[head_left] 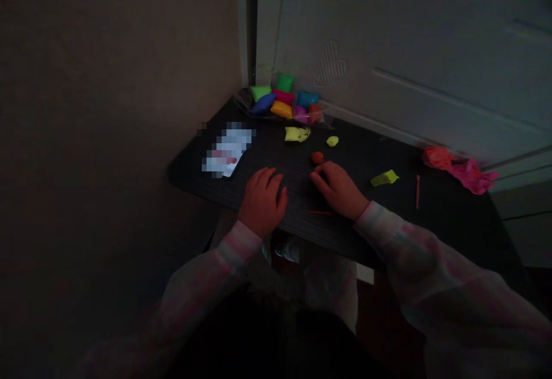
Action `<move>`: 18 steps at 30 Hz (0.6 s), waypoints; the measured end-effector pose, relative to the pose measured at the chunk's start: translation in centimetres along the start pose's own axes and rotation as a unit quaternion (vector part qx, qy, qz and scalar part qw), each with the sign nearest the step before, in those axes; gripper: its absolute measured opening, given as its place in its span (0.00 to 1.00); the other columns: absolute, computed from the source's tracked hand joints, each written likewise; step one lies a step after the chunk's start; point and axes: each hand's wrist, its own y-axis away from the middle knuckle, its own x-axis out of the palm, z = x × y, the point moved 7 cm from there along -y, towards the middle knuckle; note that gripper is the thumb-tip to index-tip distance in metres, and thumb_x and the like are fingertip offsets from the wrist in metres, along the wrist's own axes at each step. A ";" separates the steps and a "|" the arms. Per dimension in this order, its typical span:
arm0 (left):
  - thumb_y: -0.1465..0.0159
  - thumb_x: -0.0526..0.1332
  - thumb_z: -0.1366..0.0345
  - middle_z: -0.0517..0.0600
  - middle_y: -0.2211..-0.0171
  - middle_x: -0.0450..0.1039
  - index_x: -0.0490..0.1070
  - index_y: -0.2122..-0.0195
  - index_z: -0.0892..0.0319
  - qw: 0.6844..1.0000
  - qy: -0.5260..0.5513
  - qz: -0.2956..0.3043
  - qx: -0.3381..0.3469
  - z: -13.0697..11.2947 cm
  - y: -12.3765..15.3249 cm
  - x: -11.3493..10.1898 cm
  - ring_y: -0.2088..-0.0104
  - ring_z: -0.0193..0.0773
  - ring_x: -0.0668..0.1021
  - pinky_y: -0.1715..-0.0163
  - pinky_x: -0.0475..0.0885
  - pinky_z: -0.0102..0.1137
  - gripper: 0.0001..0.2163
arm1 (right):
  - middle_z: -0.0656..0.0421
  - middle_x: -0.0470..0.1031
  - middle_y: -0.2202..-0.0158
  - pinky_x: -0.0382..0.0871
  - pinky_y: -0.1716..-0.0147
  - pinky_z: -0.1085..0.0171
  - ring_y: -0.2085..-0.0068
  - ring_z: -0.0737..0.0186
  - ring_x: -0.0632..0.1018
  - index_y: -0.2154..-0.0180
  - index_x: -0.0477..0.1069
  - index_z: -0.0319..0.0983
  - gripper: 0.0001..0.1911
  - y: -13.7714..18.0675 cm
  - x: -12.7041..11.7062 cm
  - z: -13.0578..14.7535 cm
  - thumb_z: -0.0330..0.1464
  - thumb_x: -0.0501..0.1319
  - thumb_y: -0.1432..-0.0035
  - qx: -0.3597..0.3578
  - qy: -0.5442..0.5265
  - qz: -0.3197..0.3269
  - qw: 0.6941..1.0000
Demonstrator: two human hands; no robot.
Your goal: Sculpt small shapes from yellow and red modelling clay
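Note:
My left hand (pixel 261 199) rests palm down on the dark table (pixel 440 218), fingers curled loosely and close together, with nothing visible under it. My right hand (pixel 338 189) lies on the table beside it, fingers bent and pointing toward a small red clay ball (pixel 317 157) just beyond the fingertips, apart from it. A thin red stick (pixel 319 213) lies by my right wrist. Beyond the ball are a small yellow clay lump (pixel 332 141) and a larger yellow piece (pixel 297 134). The scene is very dim.
A clear bag of several coloured clay packs (pixel 284 103) sits at the far corner against the white door (pixel 409 39). A blurred card (pixel 227 152) lies left. A yellow-green wedge (pixel 384 178), another red stick (pixel 417 191) and pink-orange wrappers (pixel 459 167) lie right.

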 end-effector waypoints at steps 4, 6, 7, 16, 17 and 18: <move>0.41 0.50 0.65 0.58 0.54 0.65 0.65 0.57 0.65 1.000 0.005 -0.005 0.000 0.0 0.1 -0.1 0.51 0.45 0.64 0.51 0.60 0.43 0.14 | 0.54 0.68 0.67 0.55 0.64 0.61 0.64 0.58 0.67 0.68 0.64 0.36 0.14 0.4 1.1 1.2 0.39 0.46 0.42 -0.050 0.097 0.035 0.993; 0.41 0.50 0.66 0.58 0.54 0.65 0.64 0.57 0.65 1.000 0.005 -0.005 0.000 0.0 0.1 -0.1 0.50 0.45 0.64 0.50 0.60 0.42 0.13 | 0.53 0.68 0.66 0.54 0.62 0.60 0.62 0.57 0.66 0.68 0.64 0.36 0.15 0.9 1.5 2.1 0.39 0.46 0.42 -0.080 0.135 0.040 0.987; 0.41 0.50 0.66 0.58 0.54 0.65 0.64 0.56 0.65 1.000 0.005 -0.004 0.001 0.0 0.1 -0.1 0.50 0.44 0.64 0.50 0.60 0.42 0.13 | 0.53 0.68 0.66 0.53 0.62 0.59 0.62 0.56 0.66 0.68 0.64 0.36 0.15 1.2 1.5 2.5 0.39 0.46 0.42 -0.091 0.146 0.041 0.984; 0.41 0.50 0.65 0.58 0.55 0.65 0.65 0.57 0.66 1.000 -0.006 -0.008 0.000 -0.1 0.2 -0.2 0.51 0.44 0.65 0.49 0.60 0.40 0.14 | 0.52 0.67 0.63 0.52 0.62 0.59 0.61 0.55 0.65 0.65 0.64 0.36 0.15 0.6 1.5 1.9 0.38 0.45 0.42 -0.070 0.170 0.020 0.983; 0.41 0.50 0.65 0.58 0.55 0.65 0.65 0.57 0.66 1.000 -0.006 -0.009 0.000 -0.1 0.2 -0.2 0.51 0.44 0.65 0.50 0.60 0.40 0.14 | 0.51 0.67 0.63 0.52 0.62 0.59 0.61 0.55 0.64 0.65 0.64 0.36 0.15 0.2 1.5 1.7 0.38 0.45 0.42 -0.063 0.174 0.010 0.983; 0.41 0.50 0.65 0.58 0.55 0.65 0.65 0.57 0.65 1.000 -0.004 -0.009 -0.001 -0.1 0.2 -0.2 0.51 0.44 0.65 0.50 0.60 0.41 0.14 | 0.51 0.67 0.63 0.52 0.62 0.58 0.61 0.55 0.64 0.65 0.64 0.35 0.15 0.0 1.4 1.5 0.38 0.45 0.42 -0.059 0.177 0.003 0.982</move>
